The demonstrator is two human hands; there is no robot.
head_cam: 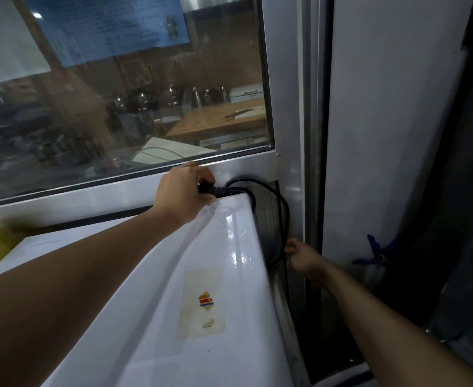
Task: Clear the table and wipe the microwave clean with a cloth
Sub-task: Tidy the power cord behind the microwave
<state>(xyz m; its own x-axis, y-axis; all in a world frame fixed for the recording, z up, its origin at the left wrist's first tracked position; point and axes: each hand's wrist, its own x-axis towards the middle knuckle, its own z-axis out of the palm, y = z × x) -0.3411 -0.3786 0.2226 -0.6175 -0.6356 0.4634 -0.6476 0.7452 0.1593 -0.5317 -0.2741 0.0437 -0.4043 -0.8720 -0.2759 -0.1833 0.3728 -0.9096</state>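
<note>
both arms outstretched, left hand [183,192] on plug [206,188]

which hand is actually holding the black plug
The left hand: it is closed around the black plug at the back edge of the white microwave. The right hand is lower, by the hanging cable beside the microwave.

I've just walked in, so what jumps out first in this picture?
The big glossy white microwave fills the lower middle, a worn sticker on its top. At its back corner the left hand grips a black plug, whose cord loops down the right side toward the right hand. Behind is a large window.
</note>
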